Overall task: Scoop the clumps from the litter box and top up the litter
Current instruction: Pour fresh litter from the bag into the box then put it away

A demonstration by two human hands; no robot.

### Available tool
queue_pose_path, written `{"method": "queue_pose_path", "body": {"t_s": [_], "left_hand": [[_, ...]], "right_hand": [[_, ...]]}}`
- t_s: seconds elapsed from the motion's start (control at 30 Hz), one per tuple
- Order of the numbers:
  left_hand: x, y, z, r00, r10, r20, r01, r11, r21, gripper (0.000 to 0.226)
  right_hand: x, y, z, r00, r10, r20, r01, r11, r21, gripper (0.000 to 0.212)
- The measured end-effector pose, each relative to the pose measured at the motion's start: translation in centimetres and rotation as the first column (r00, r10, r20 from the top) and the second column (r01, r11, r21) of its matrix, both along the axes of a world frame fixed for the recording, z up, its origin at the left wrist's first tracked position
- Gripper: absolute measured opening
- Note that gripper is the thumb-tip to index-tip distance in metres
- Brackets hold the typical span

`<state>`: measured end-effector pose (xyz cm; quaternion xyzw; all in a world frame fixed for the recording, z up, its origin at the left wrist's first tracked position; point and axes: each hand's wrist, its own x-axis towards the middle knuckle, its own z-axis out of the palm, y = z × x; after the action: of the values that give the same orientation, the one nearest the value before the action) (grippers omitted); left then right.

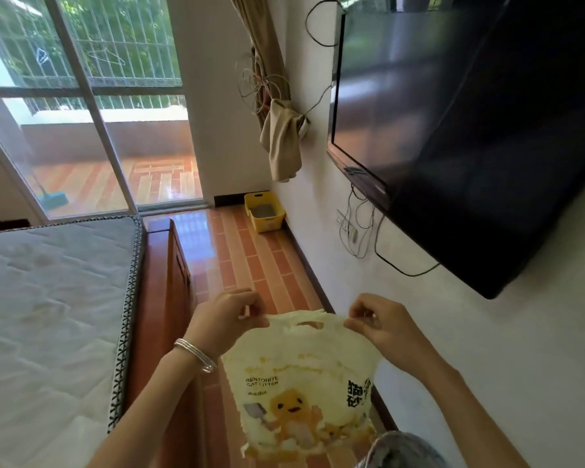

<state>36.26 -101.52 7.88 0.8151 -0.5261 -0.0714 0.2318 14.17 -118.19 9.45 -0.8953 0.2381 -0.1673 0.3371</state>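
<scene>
A pale yellow bag of bentonite cat litter (pixel 304 376) hangs in front of me, low in the view, with a cartoon cat printed on it. My left hand (pixel 223 319) pinches the bag's top edge on the left side. My right hand (pixel 382 324) pinches the top edge on the right, beside the handle cut-out. Far ahead on the floor, in the corner against the wall, stands the yellow litter box (pixel 267 221) holding grey litter. No scoop is visible.
A bed with a bare mattress (pixel 54 298) and wooden frame (pixel 169 282) fills the left. A wall-mounted TV (pixel 470 130) juts out on the right, cables hanging below. A narrow tiled floor strip (pixel 247 261) runs between them to the litter box. Glass balcony doors (pixel 92 113) stand beyond.
</scene>
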Motion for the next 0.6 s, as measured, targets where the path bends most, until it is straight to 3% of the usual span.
{"method": "queue_pose_path", "body": {"t_s": [0.33,0.6], "left_hand": [[11.8,-0.9,-3.0,0.987,0.133,-0.086,-0.137,0.989,-0.051,0.017],[22.6,-8.8,-3.7,0.985,0.143,-0.095,-0.146,0.989,-0.023,0.027]], "right_hand": [[13.9,-3.7,-2.1,0.992,0.126,-0.022,-0.126,0.992,-0.007,0.014],[25.1,-12.2,-3.3,0.991,0.133,0.016,-0.133,0.991,0.008,0.014]]}}
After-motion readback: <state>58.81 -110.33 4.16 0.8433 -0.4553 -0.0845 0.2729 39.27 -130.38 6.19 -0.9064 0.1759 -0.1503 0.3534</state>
